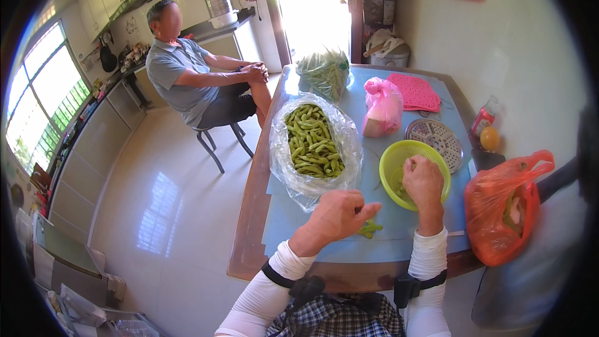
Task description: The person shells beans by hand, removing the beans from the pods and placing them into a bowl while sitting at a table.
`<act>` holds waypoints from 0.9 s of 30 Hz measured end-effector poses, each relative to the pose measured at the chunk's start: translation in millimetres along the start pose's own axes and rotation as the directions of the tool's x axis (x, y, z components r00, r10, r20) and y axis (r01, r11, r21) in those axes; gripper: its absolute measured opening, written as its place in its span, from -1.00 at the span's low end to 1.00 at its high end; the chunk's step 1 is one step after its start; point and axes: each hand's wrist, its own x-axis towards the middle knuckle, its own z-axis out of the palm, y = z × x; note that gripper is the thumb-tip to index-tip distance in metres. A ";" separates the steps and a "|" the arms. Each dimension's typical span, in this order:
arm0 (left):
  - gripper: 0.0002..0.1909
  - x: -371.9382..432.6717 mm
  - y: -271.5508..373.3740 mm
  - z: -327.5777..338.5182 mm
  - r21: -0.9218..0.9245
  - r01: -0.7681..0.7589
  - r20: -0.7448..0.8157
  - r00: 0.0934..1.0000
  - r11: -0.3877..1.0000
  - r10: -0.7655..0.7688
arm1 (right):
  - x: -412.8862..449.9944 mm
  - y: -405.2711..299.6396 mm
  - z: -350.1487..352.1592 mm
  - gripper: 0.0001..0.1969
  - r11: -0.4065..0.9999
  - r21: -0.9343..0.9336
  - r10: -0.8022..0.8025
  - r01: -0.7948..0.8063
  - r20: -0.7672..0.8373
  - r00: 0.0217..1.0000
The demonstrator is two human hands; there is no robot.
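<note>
My right hand (423,180) is over the yellow-green plastic basket (388,186), its fingers curled; whether it pinches something is hidden. Some small green pieces lie in the basket. Nearer to me and to the left, my left hand (338,215) is half curled with the thumb pointing right, and what its palm may hold cannot be seen. Just beneath its thumb, a few green pods (369,229) lie on the blue table cover (337,250). Beyond my left hand, many green soybean pods (313,142) fill an opened clear plastic bag (350,150).
A tied pink bag (383,107), pink mats (414,91), a perforated metal steamer plate (435,140) and another bag of greens (324,72) stand farther back. A red plastic bag (486,224) hangs at the right edge. A person (187,75) sits on a stool left of the table.
</note>
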 end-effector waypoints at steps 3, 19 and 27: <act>-0.75 2.1 -4.9 -2.3 0.047 0.174 -0.173 0.971 0.984 -0.163 | 0.3 -0.4 0.0 -0.75 1.000 0.008 -0.009 0.009 -0.022 1.000; -0.92 10.2 -55.9 -15.3 0.446 0.334 -0.425 0.896 0.831 -0.132 | -3.5 -11.5 0.4 -0.78 0.991 0.100 -0.081 0.089 -0.081 0.993; -0.95 13.2 -55.4 -13.2 0.467 0.313 -0.463 0.883 0.827 -0.073 | -6.1 -15.2 -0.5 -0.79 0.981 0.140 -0.123 0.137 -0.104 0.987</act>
